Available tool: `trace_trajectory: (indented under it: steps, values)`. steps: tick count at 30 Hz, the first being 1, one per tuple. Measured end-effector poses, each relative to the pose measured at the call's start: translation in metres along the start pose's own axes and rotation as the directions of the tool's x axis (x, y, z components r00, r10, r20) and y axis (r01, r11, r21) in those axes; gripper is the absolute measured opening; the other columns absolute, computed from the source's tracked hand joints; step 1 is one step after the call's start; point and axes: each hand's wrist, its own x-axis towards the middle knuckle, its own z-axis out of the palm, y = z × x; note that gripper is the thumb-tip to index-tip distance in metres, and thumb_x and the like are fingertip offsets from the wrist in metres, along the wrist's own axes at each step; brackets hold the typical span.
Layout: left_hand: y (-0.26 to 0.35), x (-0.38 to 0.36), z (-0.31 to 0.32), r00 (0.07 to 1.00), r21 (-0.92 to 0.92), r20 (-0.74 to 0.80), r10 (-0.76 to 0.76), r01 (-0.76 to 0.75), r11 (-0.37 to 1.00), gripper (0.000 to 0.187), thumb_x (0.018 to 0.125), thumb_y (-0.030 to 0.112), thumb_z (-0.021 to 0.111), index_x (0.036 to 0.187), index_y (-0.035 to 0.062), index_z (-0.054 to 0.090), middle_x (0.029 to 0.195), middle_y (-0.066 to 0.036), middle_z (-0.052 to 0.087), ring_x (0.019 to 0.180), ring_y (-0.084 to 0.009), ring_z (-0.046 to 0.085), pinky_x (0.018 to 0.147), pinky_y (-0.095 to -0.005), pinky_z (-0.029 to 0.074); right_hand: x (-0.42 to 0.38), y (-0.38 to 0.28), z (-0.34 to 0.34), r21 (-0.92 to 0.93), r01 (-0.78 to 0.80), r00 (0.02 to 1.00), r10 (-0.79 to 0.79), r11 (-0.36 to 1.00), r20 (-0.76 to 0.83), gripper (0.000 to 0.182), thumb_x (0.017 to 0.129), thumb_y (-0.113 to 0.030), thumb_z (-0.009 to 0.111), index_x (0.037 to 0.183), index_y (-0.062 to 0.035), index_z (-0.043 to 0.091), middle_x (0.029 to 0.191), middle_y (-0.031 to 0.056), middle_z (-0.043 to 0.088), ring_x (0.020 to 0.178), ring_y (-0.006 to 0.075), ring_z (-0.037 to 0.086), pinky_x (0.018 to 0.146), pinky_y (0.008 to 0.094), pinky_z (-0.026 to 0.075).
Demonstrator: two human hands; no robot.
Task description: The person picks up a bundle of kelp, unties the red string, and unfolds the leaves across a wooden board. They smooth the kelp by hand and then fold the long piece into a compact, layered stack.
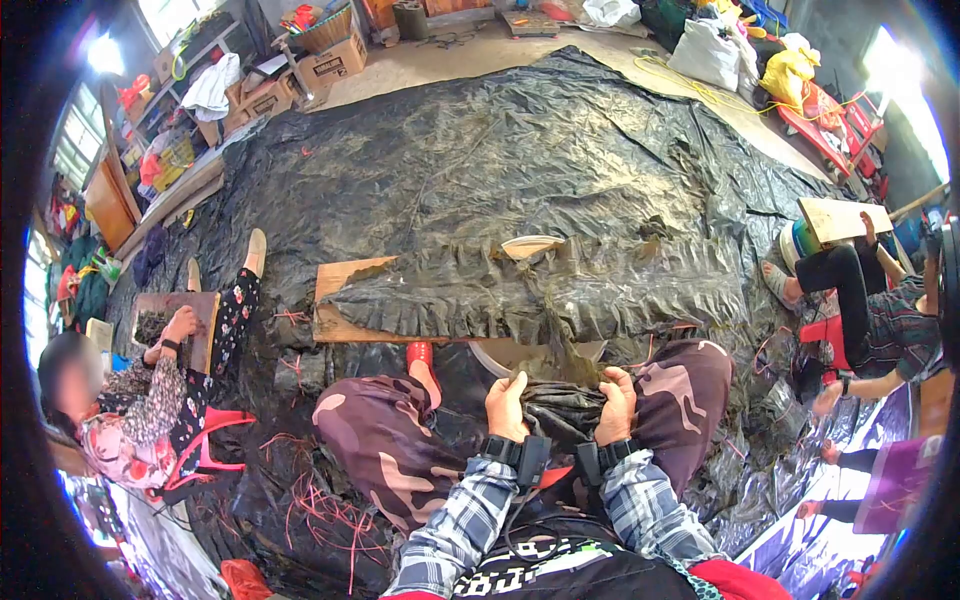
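A long dark kelp blade (440, 295) with ruffled edges lies stretched across a wooden board (350, 278) in front of my knees. Gathered between my hands is a folded bunch of kelp (562, 402), joined or overlapping with a strip that hangs over the board's near edge. My left hand (507, 405) grips the bunch's left end, thumb on top. At its right end my right hand (617, 400) is closed around it in the same way. Beneath the board shows a pale basin (488, 358), partly hidden by the kelp.
Black plastic sheeting (420, 160) covers the floor. Pink-red strings (330, 520) lie scattered at my left. One person (140, 420) sits at left with a board (205, 325); another person (885, 320) sits at right beside a board (845, 218). Cardboard boxes (335, 68) and sacks (705, 55) stand behind.
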Motion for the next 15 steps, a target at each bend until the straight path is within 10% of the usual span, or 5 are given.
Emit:
trace_trajectory:
  steps: [9, 15]
  values:
    - [-0.013, 0.013, -0.012, 0.999, -0.021, -0.002, 0.032, -0.032, 0.999, 0.014, 0.089, 0.016, 0.065, 0.092, 0.0033, 0.059, 0.086, -0.009, 0.066, 0.075, -0.0222, 0.064, 0.070, -0.0371, 0.053, -0.007, -0.027, 0.014, -0.082, -0.331, 0.936, 0.338, 0.940, 0.096, 0.026, 0.092, -0.024, 0.055, 0.092, -0.0006, 0.066, 0.088, -0.0004, 0.062, 0.085, 0.0095, 0.053, 0.080, 0.0264, 0.040]
    - [0.023, -0.012, 0.009, 0.960, -0.087, 0.095, -0.265, 0.273, 0.958, 0.024, 0.090, 0.025, 0.063, 0.097, 0.0018, 0.062, 0.089, -0.012, 0.067, 0.078, -0.0253, 0.065, 0.072, -0.0401, 0.054, -0.012, -0.031, 0.015, -0.334, -0.208, 0.917, 0.302, 0.919, 0.260, 0.026, 0.087, -0.024, 0.066, 0.096, 0.0002, 0.067, 0.089, -0.0019, 0.065, 0.081, 0.0065, 0.056, 0.075, 0.0232, 0.042]
